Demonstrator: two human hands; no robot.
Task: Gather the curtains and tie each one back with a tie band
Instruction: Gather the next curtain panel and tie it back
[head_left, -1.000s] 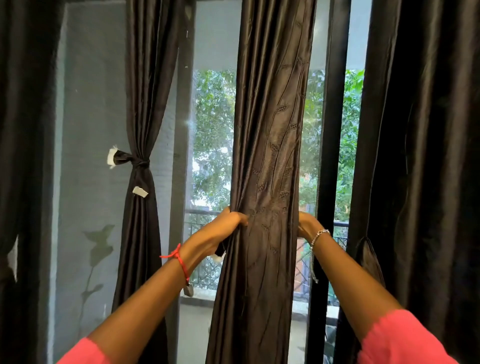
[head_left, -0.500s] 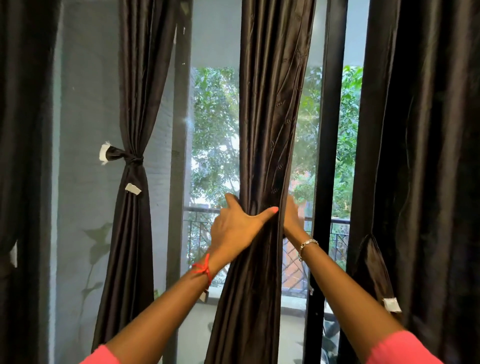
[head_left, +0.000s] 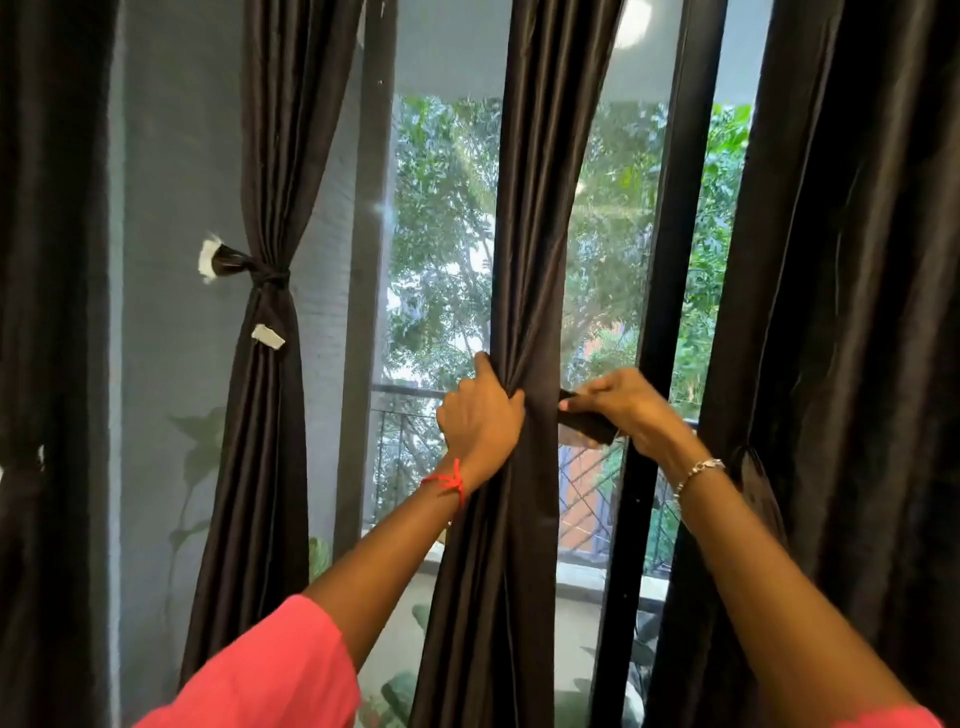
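Note:
A dark satin middle curtain (head_left: 540, 218) hangs in front of the window, bunched into a narrow column. My left hand (head_left: 480, 415) grips its gathered folds at waist height. To the right of the curtain, my right hand (head_left: 626, 405) is closed on a dark tie band (head_left: 584, 423) that comes out from the curtain's right side. A second curtain (head_left: 270, 156) on the left is bound by a knotted dark tie band (head_left: 260, 273) with white tips.
A wide dark curtain (head_left: 852, 312) hangs loose on the right, a dark band (head_left: 758, 488) dangling along its edge. Another dark curtain (head_left: 47, 364) fills the far left. A black window frame post (head_left: 649, 364) stands just behind my right hand. Balcony railing and trees lie beyond the glass.
My left hand has closed from a flat hold into a fist around the gathered curtain. My right hand has come out from behind the curtain, now holding the tie band.

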